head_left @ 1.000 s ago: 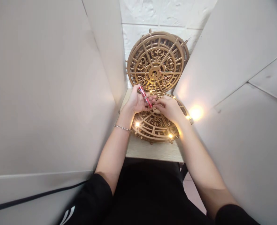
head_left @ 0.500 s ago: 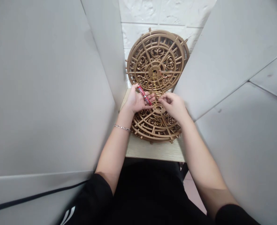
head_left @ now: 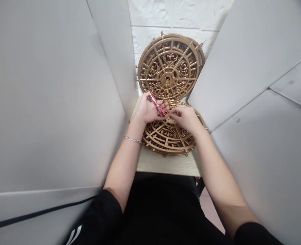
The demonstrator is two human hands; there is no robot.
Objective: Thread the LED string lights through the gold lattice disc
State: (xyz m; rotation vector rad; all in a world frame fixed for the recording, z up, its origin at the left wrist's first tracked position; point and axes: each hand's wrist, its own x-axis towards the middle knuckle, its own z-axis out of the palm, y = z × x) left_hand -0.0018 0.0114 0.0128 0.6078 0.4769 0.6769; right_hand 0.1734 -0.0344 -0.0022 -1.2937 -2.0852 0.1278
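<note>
Palm up, the left hand [head_left: 147, 111] held the red batteries [head_left: 154, 100] across its fingers; the right hand's [head_left: 183, 117] fingertips met beside them, contents unclear, over the lower gold disc [head_left: 168, 132]!

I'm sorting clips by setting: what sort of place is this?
Probably a narrow indoor nook, though home or workshop I can't tell. A small pale tabletop sits between smooth light panels, and a white textured wall stands behind it.
</note>
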